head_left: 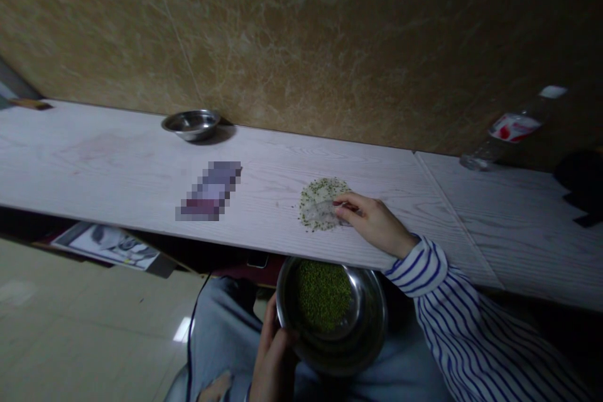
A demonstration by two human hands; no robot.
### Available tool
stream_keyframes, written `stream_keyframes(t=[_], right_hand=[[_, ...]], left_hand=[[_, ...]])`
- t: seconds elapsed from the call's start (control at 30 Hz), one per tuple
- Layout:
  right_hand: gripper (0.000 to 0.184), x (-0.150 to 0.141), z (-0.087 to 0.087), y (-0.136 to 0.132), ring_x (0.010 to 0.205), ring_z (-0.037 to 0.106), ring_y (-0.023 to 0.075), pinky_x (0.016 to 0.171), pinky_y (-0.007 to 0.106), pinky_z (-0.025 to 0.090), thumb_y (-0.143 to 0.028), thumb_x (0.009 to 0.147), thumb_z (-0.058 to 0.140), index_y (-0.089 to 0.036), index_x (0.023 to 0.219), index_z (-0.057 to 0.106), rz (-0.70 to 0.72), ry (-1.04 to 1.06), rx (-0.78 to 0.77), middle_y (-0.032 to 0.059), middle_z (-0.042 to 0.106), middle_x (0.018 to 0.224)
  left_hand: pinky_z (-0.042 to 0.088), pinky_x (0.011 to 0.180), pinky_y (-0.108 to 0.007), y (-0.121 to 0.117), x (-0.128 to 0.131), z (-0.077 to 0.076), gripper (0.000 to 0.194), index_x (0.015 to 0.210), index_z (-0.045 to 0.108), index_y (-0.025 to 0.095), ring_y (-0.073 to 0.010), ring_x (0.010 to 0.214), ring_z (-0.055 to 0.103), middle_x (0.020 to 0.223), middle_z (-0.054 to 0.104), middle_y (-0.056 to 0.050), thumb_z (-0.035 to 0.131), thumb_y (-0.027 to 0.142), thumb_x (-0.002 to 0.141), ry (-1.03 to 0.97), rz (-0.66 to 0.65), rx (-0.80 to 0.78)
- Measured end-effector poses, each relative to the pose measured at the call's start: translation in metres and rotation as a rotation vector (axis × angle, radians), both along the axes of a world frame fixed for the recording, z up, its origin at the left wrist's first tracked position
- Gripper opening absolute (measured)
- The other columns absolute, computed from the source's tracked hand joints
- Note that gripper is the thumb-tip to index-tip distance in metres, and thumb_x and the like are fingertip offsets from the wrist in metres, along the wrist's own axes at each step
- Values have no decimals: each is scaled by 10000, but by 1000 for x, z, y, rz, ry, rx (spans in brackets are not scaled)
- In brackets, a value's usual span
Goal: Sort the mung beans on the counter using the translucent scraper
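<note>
- Head view, bottom: left hand is gripping a steel bowl of mung beans.
- Center: right hand, fingers narrow, is reaching to green crumbs; whether holding anything, cannot tell.

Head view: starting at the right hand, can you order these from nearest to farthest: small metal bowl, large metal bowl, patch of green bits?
1. Patch of green bits: on the tabletop, right at the right hand.
2. Large metal bowl: below the table's front edge, held by the left hand.
3. Small metal bowl: farther left, near the wall.
</note>
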State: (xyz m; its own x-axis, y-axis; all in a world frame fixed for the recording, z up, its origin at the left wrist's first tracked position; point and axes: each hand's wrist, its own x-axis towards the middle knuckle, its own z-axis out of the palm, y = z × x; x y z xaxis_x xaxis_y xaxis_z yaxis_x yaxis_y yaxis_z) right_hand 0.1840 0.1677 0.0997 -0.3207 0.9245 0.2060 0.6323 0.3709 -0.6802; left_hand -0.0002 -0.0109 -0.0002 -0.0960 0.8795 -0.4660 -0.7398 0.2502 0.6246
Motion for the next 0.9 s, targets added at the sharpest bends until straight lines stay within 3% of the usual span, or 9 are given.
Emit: stream_keyframes(t=[0.17,0.3,0.6,0.9], right_hand=[[176,2,8,-10,853,713,179,775,330,554,-202,919,601,-236,1050,712,30,-1,-39,31,775,971],[171,7,12,-16,851,714,176,773,319,550,-205,912,608,-232,1041,717,10,15,-34,29,777,971],[169,21,-1,-27,717,703,181,650,301,542,-255,884,623,-221,1020,717,-138,48,-13,30,766,829],[192,9,-2,-29,694,700,185,648,313,545,-282,901,597,-217,1037,716,-107,22,-39,37,765,815]], left_hand=[[483,956,-484,1,1,3,692,1367,568,282,-388,1176,594,1210,698,-80,674,238,685,9,-7,-2],[480,958,-493,1,3,4,734,1403,527,272,-397,1174,594,1121,719,-87,682,238,686,-2,-3,-10],[472,969,-510,0,4,4,723,1392,552,285,-406,1183,589,1182,707,-89,694,267,684,7,-14,-17],[494,943,-497,0,5,6,653,1343,608,280,-396,1190,594,1179,715,-84,682,245,696,18,-1,-3]])
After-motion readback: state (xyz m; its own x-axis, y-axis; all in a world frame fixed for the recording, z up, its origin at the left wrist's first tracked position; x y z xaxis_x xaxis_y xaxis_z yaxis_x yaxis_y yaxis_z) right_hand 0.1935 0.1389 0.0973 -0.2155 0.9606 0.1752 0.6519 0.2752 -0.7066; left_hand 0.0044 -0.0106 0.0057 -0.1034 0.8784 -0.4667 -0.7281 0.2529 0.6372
